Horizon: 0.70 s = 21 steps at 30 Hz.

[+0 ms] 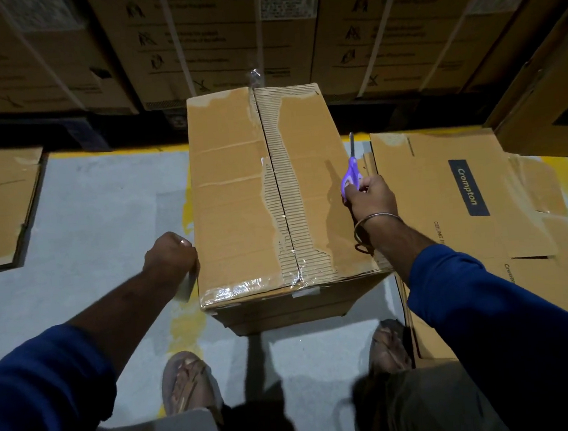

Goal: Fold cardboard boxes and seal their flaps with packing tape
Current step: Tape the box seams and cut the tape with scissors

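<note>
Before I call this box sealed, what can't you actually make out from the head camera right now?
- Left hand: curled at the box edge; what it grips is hidden by the fist.
- Centre seam tape: clear film, far end too glossy to trace.
- Scissors in right hand: handles covered by fingers.
- Box's far side: hidden by its top.

Grey floor: taped box, flattened cartons either side.

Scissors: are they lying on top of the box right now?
No, the right hand grips the purple scissors by the handles, blades pointing up, at the box's right edge.
</note>
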### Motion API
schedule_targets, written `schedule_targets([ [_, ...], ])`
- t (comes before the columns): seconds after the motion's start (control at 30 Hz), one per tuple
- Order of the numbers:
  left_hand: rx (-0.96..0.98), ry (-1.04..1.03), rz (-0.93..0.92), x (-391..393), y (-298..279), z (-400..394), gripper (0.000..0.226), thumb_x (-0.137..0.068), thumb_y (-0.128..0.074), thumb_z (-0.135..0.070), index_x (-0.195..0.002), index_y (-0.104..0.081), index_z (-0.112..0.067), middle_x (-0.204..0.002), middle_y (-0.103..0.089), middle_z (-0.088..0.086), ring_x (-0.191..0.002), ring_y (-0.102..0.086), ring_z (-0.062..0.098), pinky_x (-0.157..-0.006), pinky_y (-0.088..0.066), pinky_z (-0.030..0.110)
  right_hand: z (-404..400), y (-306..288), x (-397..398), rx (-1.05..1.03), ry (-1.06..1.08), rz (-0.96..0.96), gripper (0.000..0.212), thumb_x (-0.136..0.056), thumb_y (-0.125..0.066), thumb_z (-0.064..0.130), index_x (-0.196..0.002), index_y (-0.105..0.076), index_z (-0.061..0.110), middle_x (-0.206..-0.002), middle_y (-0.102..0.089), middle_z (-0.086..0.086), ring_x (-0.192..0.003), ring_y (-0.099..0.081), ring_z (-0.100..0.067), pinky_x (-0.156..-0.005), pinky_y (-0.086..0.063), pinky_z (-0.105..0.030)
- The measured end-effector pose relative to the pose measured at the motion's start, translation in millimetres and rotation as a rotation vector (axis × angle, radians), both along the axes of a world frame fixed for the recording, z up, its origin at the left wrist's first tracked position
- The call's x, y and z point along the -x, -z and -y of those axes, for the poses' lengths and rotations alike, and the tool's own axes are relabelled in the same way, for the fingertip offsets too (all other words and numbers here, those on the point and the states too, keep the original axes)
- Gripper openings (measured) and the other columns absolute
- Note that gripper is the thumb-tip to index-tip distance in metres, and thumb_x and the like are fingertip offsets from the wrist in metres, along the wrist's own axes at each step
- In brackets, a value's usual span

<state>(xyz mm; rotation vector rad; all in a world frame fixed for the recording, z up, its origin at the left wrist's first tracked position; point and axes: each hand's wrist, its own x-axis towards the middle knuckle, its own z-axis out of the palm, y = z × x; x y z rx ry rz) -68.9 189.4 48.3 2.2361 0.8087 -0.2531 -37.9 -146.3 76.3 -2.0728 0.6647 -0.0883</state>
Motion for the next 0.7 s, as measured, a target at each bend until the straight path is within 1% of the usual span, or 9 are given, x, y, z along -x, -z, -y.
schedule_targets([
  [0.07,0.051,-0.067,0.029,4,1,6,0.010,-0.088,-0.058,-0.010,-0.085,-0.063,-0.017,-0.093,-0.068,0.010,-0.093,-0.063,0.029,-0.080,-0.056,0.040,0,3,0,-0.005,0.035,0.035,0.024,-0.101,-0.060,0.033,-0.111,-0.058,0.011,-0.097,-0.064,-0.006,-0.086,-0.061,-0.026,-0.059,-0.041,-0.028],
  [0.1,0.080,-0.106,0.042,6,3,7,0.009,-0.086,-0.058,-0.010,-0.083,-0.064,-0.016,-0.091,-0.069,0.010,-0.092,-0.064,0.030,-0.082,-0.058,0.042,1,5,-2,-0.002,0.038,0.056,0.026,-0.102,-0.059,0.034,-0.113,-0.056,0.011,-0.093,-0.062,-0.003,-0.086,-0.061,-0.026,-0.061,-0.041,-0.029],
  [0.23,0.198,-0.246,0.048,21,8,14,0.020,-0.068,-0.054,-0.020,-0.079,-0.069,-0.012,-0.082,-0.071,0.009,-0.086,-0.069,0.032,-0.080,-0.061,0.040,9,6,-16,0.043,0.012,0.117,0.029,-0.102,-0.057,0.038,-0.115,-0.056,0.012,-0.093,-0.061,-0.002,-0.088,-0.062,-0.028,-0.077,-0.052,-0.040],
  [0.3,0.281,-0.302,0.084,38,1,29,0.014,-0.066,-0.060,-0.021,-0.075,-0.065,-0.012,-0.080,-0.068,0.009,-0.081,-0.065,0.031,-0.076,-0.056,0.039,14,4,-29,0.079,-0.022,0.128,0.030,-0.101,-0.056,0.041,-0.114,-0.056,0.013,-0.096,-0.062,-0.002,-0.091,-0.062,-0.028,-0.081,-0.052,-0.042],
  [0.4,0.419,-0.389,0.144,76,-15,63,0.016,-0.071,-0.071,-0.024,-0.074,-0.057,-0.017,-0.076,-0.060,0.005,-0.075,-0.056,0.026,-0.072,-0.049,0.039,23,1,-56,0.076,-0.145,0.125,0.029,-0.100,-0.057,0.043,-0.114,-0.058,0.017,-0.101,-0.065,-0.002,-0.094,-0.063,-0.027,-0.083,-0.052,-0.041],
  [0.47,0.484,-0.447,0.150,106,-11,88,0.020,-0.071,-0.079,-0.022,-0.077,-0.061,-0.018,-0.076,-0.065,0.007,-0.075,-0.062,0.028,-0.074,-0.052,0.040,27,-3,-75,0.096,-0.267,0.117,0.025,-0.099,-0.059,0.041,-0.109,-0.058,0.018,-0.099,-0.064,-0.004,-0.092,-0.063,-0.027,-0.078,-0.048,-0.038],
  [0.53,0.566,-0.535,0.130,133,0,118,0.026,-0.063,-0.083,-0.028,-0.080,-0.065,-0.018,-0.082,-0.072,0.012,-0.080,-0.070,0.034,-0.078,-0.060,0.048,26,-4,-90,0.113,-0.372,0.122,0.019,-0.100,-0.061,0.037,-0.105,-0.057,0.018,-0.094,-0.063,-0.004,-0.087,-0.062,-0.026,-0.073,-0.047,-0.036],
  [0.6,0.636,-0.622,0.089,148,11,151,0.025,-0.073,-0.086,-0.020,-0.084,-0.065,-0.015,-0.087,-0.071,0.017,-0.081,-0.069,0.035,-0.075,-0.059,0.050,14,-5,-96,0.062,-0.436,0.132,0.018,-0.101,-0.061,0.032,-0.106,-0.057,0.015,-0.095,-0.065,-0.008,-0.085,-0.064,-0.027,-0.073,-0.051,-0.039],
  [0.7,0.716,-0.720,0.075,157,14,191,0.019,-0.086,-0.080,-0.009,-0.088,-0.062,-0.013,-0.086,-0.068,0.015,-0.074,-0.062,0.030,-0.067,-0.050,0.034,-6,-1,-96,0.159,-0.507,0.155,0.023,-0.099,-0.060,0.037,-0.110,-0.056,0.017,-0.099,-0.067,-0.007,-0.087,-0.064,-0.029,-0.077,-0.052,-0.046],
])
